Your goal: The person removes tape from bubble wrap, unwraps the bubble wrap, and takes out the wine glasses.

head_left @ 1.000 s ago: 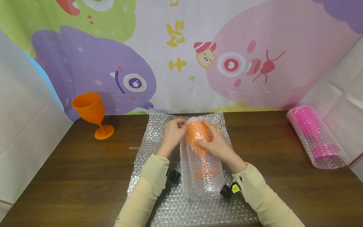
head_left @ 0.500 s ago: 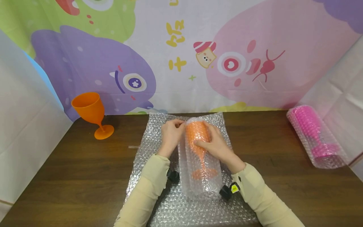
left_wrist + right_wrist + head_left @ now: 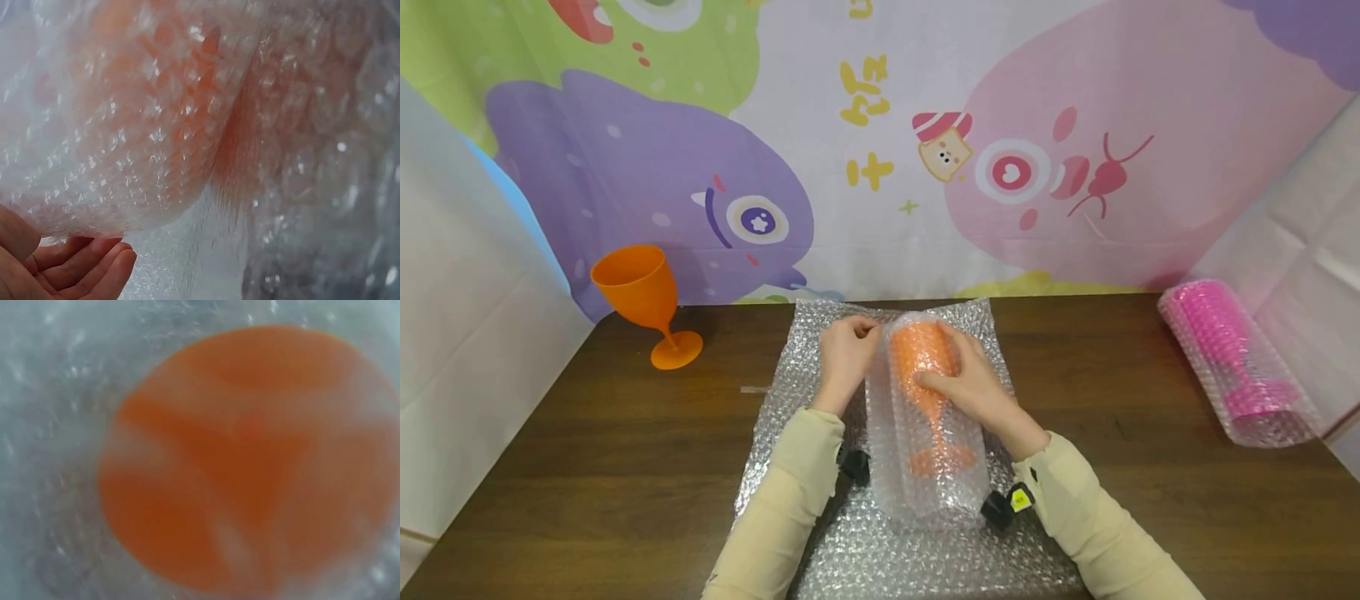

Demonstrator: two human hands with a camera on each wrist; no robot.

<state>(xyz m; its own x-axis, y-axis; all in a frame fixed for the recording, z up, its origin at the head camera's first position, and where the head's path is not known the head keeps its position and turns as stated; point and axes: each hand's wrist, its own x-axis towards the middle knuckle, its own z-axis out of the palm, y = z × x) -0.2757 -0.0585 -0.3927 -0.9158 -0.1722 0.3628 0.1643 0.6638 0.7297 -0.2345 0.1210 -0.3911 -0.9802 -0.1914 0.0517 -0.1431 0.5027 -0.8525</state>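
Observation:
An orange goblet [image 3: 925,354] lies rolled in bubble wrap [image 3: 889,467], its foot toward the person. My right hand [image 3: 973,379] grips the wrapped bowl from the right, thumb across the front. At the upper left of the roll, my left hand [image 3: 847,354] pinches the wrap's loose edge. The left wrist view shows that hand's fingers [image 3: 94,265] and thumb at the lower edge of the film [image 3: 156,156], with orange showing through. Filling much of the right wrist view is the goblet's round foot [image 3: 250,462], blurred behind plastic.
Beneath the roll a sheet of bubble wrap [image 3: 865,567] spreads over the brown wooden table [image 3: 610,467]. An unwrapped orange goblet [image 3: 643,292] stands at the back left. A bubble-wrapped pink goblet [image 3: 1232,358] lies at the right by the white side wall. A cartoon-print cloth hangs behind.
My left hand has shifted slightly left with the pinched edge, and the loose flap on the roll's left side shows wider. My right hand holds nearly the same place.

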